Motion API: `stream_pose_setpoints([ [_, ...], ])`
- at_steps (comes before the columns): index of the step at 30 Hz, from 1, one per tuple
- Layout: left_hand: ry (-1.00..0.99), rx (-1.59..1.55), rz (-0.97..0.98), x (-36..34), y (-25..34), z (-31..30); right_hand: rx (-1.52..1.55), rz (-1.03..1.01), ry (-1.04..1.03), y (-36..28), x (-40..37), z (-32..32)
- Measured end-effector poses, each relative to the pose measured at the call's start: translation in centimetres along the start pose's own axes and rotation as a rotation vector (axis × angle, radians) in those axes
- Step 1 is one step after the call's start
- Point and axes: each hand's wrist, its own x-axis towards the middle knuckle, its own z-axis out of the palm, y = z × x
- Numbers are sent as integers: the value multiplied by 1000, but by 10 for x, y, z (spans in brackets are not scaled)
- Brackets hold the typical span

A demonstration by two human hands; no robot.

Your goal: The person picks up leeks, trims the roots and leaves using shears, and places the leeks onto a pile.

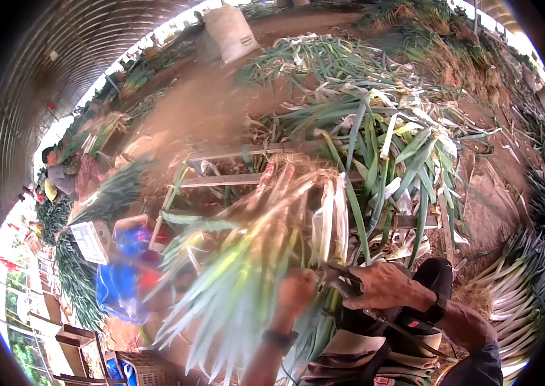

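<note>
My left hand (295, 293), slightly blurred, is closed around green onions (331, 222). Their pale stalks and roots point away from me, and green leaves hang below the hand. My right hand (381, 284) grips a dark air blow gun (342, 280), its nozzle end close to the left hand and the stalks. A thin hose (407, 336) runs beneath the right wrist. Just left of the held stalks, a motion-blurred bunch of green onions (240, 270) spreads its leaves toward me, roots (298, 164) at the far end.
A wooden frame (221, 181) stands ahead, with a heap of green onions (401, 154) over its right side. Cleaned white stalks (510, 309) lie at right. A blue plastic bag (121, 289) and a basket (147, 368) are at left. Dust hangs over the soil; another person (66, 177) is far left.
</note>
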Motion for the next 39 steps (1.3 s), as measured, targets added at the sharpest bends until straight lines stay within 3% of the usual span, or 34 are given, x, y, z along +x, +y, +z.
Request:
stream_pose_setpoints([
  [3, 596, 243, -111, 26, -45, -50, 6, -42, 26, 3, 1, 7],
  [4, 541, 509, -68, 24, -36, -93, 6, -58, 32, 5, 3, 10],
  [5, 477, 398, -316, 30, -82, -79, 7, -71, 38, 7, 6, 13],
  [6, 347, 304, -342, 34, -79, -102, 8, -82, 45, 8, 8, 18],
  [8, 322, 435, -193, 43, -109, -101, 1, -69, 56, 5, 12, 24],
  [11, 139, 329, -381, 56, -100, -113, 83, -40, 72, -1, 13, 33],
  [14, 15, 368, -410, 63, -103, -110, 98, -76, 63, -10, 15, 33],
  [15, 94, 360, -381, 63, -104, -107, 108, -82, 59, -11, 16, 34],
  [18, -80, 205, -476, 68, -93, -126, 166, -122, 109, -17, 14, 39],
  [19, 29, 241, -369, 63, -89, -124, 124, -130, 141, -20, 13, 37],
  [22, -56, 123, -393, 52, -47, -142, 151, -99, 84, -11, 13, 50],
  [25, -120, -43, -400, 42, -45, -131, 321, -247, 119, -28, -8, 42],
  [30, -86, -151, -426, 25, -55, -89, 228, -174, 74, -20, -5, 46],
  [35, -86, -298, -271, 9, -68, -86, 153, -45, -26, -17, 1, 36],
  [39, -81, -665, -212, -4, -56, -95, 195, -225, -21, -26, -13, 32],
])
